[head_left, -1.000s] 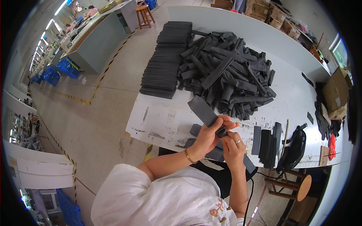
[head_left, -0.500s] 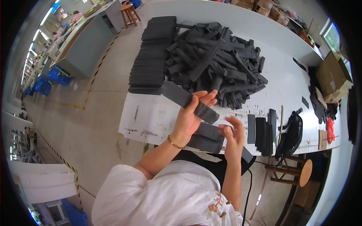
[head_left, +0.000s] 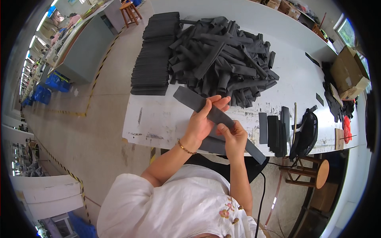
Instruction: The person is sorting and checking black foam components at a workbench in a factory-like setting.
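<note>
A long flat dark grey strip (head_left: 190, 99) runs slantwise from upper left to lower right over the white table (head_left: 158, 119). My left hand (head_left: 202, 121) lies along its middle with fingers stretched, gripping it. My right hand (head_left: 233, 137) pinches the same strip lower down. More dark strip material (head_left: 212, 146) sits under my hands at the table's near edge. Behind them lies a big loose heap of dark grey strips (head_left: 226, 59), and a neat stack of flat strips (head_left: 154, 55) stands to its left.
Short dark pieces (head_left: 274, 131) stand in a row right of my hands, beside a black bag (head_left: 305, 133). A cardboard box (head_left: 349, 75) sits at the far right. A round wooden stool (head_left: 317, 172) is below the table edge. Grey workbench (head_left: 85, 51) stands across the aisle.
The strip has slid further out to the upper left through my hands, and my left hand has flattened along it. My right hand stays pinched on its lower part.
</note>
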Demonstrator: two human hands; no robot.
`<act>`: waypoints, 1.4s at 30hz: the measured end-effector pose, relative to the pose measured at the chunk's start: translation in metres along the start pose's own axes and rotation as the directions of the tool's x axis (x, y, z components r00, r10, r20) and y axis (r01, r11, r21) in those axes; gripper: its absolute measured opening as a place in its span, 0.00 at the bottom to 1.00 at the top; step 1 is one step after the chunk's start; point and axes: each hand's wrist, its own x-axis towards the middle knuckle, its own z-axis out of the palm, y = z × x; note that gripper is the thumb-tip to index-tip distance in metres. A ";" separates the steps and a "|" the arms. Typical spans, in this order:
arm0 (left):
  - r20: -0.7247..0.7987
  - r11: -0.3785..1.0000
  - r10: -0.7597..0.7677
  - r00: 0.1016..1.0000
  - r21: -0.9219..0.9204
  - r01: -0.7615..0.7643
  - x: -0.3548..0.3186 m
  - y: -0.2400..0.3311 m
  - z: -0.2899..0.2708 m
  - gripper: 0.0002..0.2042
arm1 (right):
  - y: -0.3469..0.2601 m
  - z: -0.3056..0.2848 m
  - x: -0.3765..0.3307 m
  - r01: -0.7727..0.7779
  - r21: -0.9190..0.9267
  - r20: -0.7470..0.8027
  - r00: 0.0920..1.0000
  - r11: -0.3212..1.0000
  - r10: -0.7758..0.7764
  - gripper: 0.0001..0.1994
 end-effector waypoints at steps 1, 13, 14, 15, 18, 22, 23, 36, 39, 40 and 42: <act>0.016 1.000 -0.003 1.000 0.000 0.003 0.000 -0.001 -0.002 0.17 | 0.000 -0.003 0.000 -0.014 0.013 -0.011 1.000 1.000 0.015 0.08; -0.400 0.944 0.049 0.915 0.318 0.088 -0.015 0.028 -0.038 0.15 | 0.005 -0.046 0.001 -0.010 -0.129 -0.133 0.991 0.992 -0.008 0.07; -0.438 0.882 0.065 0.897 0.446 0.153 -0.021 0.032 -0.045 0.14 | 0.009 -0.053 -0.003 -0.029 -0.160 -0.114 0.993 0.987 0.011 0.07; -0.448 0.883 0.069 0.892 0.444 0.154 -0.029 0.030 -0.052 0.14 | 0.017 -0.058 -0.007 -0.036 -0.161 -0.106 0.994 0.986 0.019 0.07; -0.375 0.746 0.158 0.913 0.651 0.138 -0.049 0.023 -0.066 0.15 | 0.048 -0.064 -0.013 -0.059 -0.359 -0.168 0.986 0.931 -0.002 0.08; -0.252 0.381 0.298 0.921 0.916 0.127 -0.054 0.017 -0.083 0.14 | 0.062 -0.057 -0.009 -0.092 -0.512 -0.229 0.973 0.854 -0.032 0.09; -0.172 0.234 0.320 0.932 0.967 0.098 -0.053 0.015 -0.089 0.13 | 0.064 -0.055 -0.007 -0.128 -0.592 -0.254 0.967 0.796 -0.034 0.10; 0.144 0.041 0.573 0.807 0.978 -0.204 0.151 0.062 -0.097 0.09 | 0.088 -0.139 -0.047 0.069 -0.994 0.091 0.953 -0.083 -0.290 0.20; -0.035 0.033 0.417 0.908 0.999 0.024 0.168 0.061 -0.105 0.15 | 0.091 -0.152 -0.042 0.188 -0.974 0.215 0.943 -0.125 -0.253 0.14; -0.025 0.036 0.407 0.913 0.999 0.012 0.169 0.058 -0.102 0.15 | 0.089 -0.157 -0.041 0.242 -0.962 0.264 0.944 -0.130 -0.196 0.11; -0.237 0.368 0.256 0.937 0.920 0.133 0.161 0.057 -0.099 0.16 | 0.080 -0.161 -0.035 0.228 -0.972 0.236 0.951 -0.060 -0.198 0.08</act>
